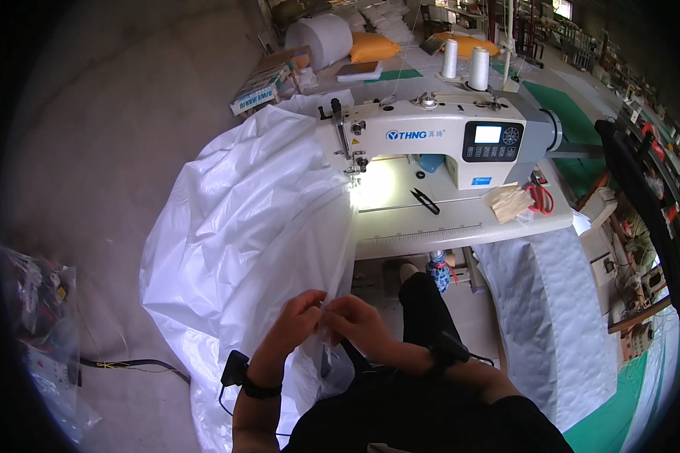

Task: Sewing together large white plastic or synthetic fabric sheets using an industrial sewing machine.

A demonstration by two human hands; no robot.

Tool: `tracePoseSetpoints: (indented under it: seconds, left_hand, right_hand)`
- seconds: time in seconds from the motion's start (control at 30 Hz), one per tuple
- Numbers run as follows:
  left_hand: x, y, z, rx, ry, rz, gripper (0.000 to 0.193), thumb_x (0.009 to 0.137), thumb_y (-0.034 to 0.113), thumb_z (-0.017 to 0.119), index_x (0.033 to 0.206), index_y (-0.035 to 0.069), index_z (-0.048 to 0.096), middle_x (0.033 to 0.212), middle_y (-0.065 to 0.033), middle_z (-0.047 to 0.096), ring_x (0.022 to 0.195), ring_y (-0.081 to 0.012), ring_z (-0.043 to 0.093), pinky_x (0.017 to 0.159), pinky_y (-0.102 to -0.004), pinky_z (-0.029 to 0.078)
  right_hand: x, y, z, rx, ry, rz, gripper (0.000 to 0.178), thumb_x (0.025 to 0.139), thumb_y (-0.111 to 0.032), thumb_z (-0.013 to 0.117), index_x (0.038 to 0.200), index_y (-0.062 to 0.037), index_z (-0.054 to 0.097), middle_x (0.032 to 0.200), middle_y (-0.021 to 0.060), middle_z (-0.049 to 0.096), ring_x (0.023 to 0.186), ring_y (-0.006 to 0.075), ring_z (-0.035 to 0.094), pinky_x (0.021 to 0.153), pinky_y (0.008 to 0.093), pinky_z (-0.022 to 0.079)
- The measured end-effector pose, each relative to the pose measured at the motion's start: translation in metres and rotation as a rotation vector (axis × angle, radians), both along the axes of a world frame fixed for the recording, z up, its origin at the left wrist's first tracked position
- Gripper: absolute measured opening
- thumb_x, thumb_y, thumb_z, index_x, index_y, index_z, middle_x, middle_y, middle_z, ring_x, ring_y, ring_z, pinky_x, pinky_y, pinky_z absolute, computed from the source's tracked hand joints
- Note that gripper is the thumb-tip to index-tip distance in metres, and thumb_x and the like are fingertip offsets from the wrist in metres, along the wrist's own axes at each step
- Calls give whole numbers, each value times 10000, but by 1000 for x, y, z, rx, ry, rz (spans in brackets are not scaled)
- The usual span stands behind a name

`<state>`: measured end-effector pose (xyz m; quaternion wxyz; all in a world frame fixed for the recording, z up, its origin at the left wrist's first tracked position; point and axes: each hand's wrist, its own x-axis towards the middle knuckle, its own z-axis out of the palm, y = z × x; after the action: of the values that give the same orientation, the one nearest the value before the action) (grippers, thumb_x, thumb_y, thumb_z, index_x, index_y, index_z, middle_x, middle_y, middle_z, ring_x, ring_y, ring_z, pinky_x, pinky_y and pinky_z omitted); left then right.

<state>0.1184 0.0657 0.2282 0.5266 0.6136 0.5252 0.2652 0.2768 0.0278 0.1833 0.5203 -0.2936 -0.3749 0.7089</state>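
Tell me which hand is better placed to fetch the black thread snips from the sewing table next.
Probably the right hand: it is nearer the black snips, which lie ahead and to its right on the sewing table. The left hand sits farther left, and both hands seem to pinch the white sheet.

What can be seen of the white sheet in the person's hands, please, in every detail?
The white sheet looks thin and glossy, like plastic film or coated fabric, and partly see-through near its right edge. It is large, loose and full of wrinkles, bulging left of the sewing machine and hanging down toward the person's lap. Its upper right part reaches the lit needle area. The left hand and right hand, close together, pinch its right edge.
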Motion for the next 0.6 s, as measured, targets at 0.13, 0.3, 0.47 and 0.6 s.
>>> tracePoseSetpoints:
  seconds: [0.13, 0.3, 0.47, 0.6]
  left_hand:
    - [-1, 4, -8, -135, -129, 103, 277, 870, 129, 511, 1052, -64, 590, 856, -72, 615, 745, -133, 574, 668, -253, 459]
    - [-6, 13, -12, -127, -19, 19, 222, 882, 166, 550, 977, -24, 611, 817, -39, 605, 726, -111, 556, 647, -244, 448]
    - [-29, 22, -31, 149, 23, 169, 117, 878, 130, 556, 894, 21, 595, 742, 3, 555, 668, -88, 496, 614, -241, 421]
    - [-37, 31, -10, 536, 210, 326, 95, 892, 106, 545, 880, 13, 559, 702, -132, 569, 614, -187, 550, 595, -317, 450]
  right_hand:
    - [-14, -2, -8, 20, 54, -36, 133, 927, -84, 574, 1015, -1, 518, 808, 84, 629, 671, 145, 625, 596, 282, 521]
    - [-28, -5, -18, 2, -21, 37, 145, 928, -81, 565, 1042, -1, 525, 853, 84, 629, 745, 145, 631, 695, 270, 521]
    - [-37, -6, -25, 159, -183, -6, 164, 940, -74, 527, 1086, -1, 521, 958, 83, 628, 879, 157, 630, 753, 265, 509]
    - [-41, 36, -13, 49, -73, -246, 213, 959, -132, 502, 1132, -8, 510, 1082, 88, 597, 1005, 148, 586, 825, 269, 479]
